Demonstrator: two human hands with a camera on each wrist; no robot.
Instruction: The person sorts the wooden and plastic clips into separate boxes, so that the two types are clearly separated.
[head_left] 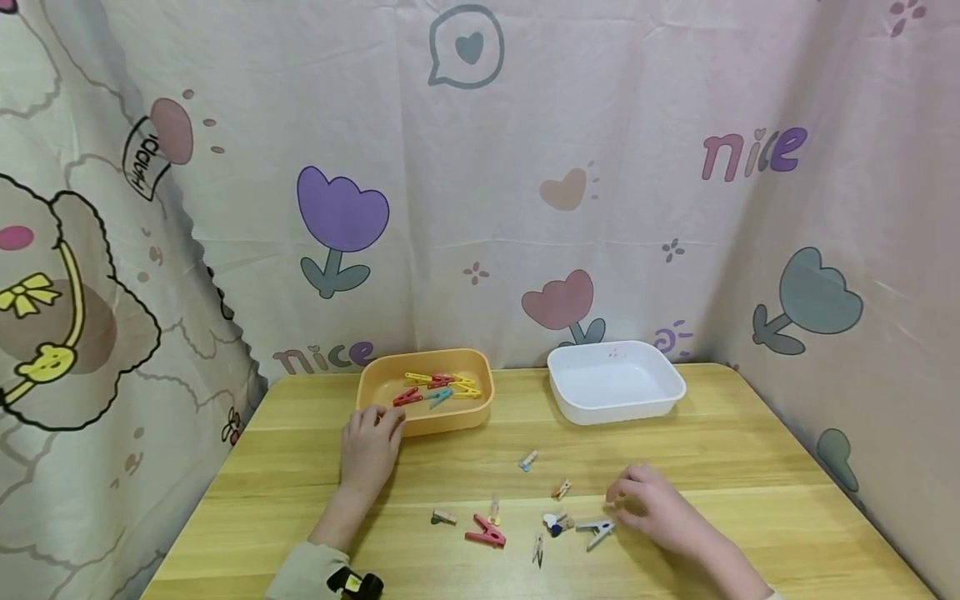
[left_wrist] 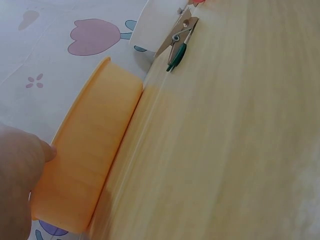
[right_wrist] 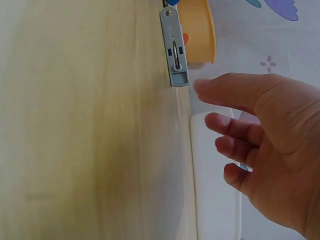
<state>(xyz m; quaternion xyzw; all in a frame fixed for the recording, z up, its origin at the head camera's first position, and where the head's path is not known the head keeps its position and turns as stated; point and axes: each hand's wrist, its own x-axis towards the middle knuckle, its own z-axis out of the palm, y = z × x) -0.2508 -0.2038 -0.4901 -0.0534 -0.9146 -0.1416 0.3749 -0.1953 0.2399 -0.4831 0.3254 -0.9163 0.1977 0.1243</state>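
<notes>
Hands point(head_left: 371, 446) point(head_left: 652, 508) apart: left gripping orange tray point(head_left: 448, 422), right half-curled beside gray clip point(head_left: 602, 527).

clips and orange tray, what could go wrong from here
If the right hand closes on the gray clip, it might knock the dark blue clip close beside it. The left hand is on the rim of the orange tray; a tug could jostle the teal clip inside.

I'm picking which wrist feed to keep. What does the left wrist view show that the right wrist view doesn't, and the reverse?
Left wrist only: the left hand, touching the orange basket, and a wooden clip with green trim. Right wrist only: the right hand, empty, and a grey clip up close. Both: orange basket, white basket, wooden tabletop, patterned curtain.
</notes>
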